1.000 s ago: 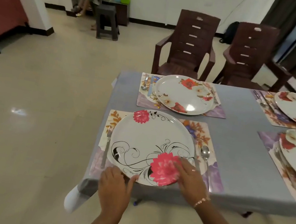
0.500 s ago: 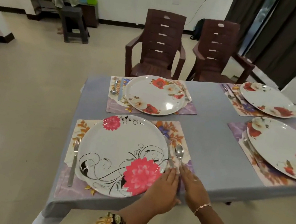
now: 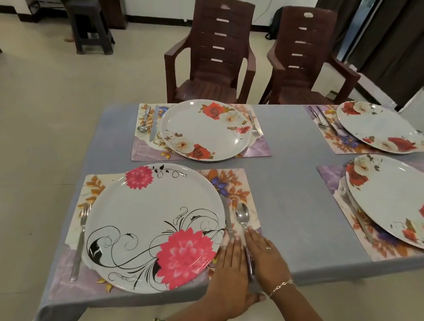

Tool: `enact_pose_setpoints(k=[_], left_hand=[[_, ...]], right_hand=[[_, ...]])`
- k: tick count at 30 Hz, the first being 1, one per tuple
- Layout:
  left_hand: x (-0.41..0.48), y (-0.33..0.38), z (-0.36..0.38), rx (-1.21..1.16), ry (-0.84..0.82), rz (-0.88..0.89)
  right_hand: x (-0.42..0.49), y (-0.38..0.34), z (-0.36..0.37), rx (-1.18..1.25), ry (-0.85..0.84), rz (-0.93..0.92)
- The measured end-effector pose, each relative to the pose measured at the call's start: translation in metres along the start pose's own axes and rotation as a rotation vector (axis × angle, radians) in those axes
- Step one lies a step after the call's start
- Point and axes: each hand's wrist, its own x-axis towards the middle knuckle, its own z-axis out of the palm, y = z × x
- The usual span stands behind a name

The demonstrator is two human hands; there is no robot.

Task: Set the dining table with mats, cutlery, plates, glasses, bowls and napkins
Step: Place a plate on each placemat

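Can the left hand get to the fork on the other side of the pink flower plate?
Probably yes. The fork lies uncovered left of the plate, and the left hand, flat at the plate's right edge, could cross over it.

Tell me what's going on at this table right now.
A person is setting a dining table. Both hands lie flat at the nearest place: the left hand and right hand rest on the knife and spoon right of the pink-flowered plate. A fork lies on its left. Three other mats hold rose-patterned plates and cutlery. No glasses, bowls or napkins are in view.
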Motion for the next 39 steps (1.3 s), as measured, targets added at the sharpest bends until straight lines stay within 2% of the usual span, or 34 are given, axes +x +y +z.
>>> enact_pose_setpoints(k=[5,14,20,25,29,34,39], left_hand=[[0.001,0.001,0.004,-0.035,0.113,0.048],[-0.005,-0.001,0.005,-0.026,0.131,-0.016],[-0.022,0.022,0.005,0.065,0.241,0.221],[-0.006,0.07,-0.002,0.126,0.229,0.422],[0.029,0.118,0.006,0.132,0.186,0.541],[0.087,0.23,0.016,0.13,0.079,0.648],[0.14,0.346,0.029,0.017,0.128,0.677]], right_hand=[[0.006,0.01,-0.003,0.025,-0.004,0.005],[0.004,0.01,-0.008,0.119,0.063,0.066],[-0.039,0.021,-0.027,0.294,0.19,0.325],[-0.106,0.052,-0.04,0.163,0.254,0.459],[-0.152,0.105,-0.042,0.128,0.279,0.598],[-0.207,0.207,-0.052,0.048,0.286,0.71],[-0.278,0.306,-0.082,-0.029,0.285,0.815]])
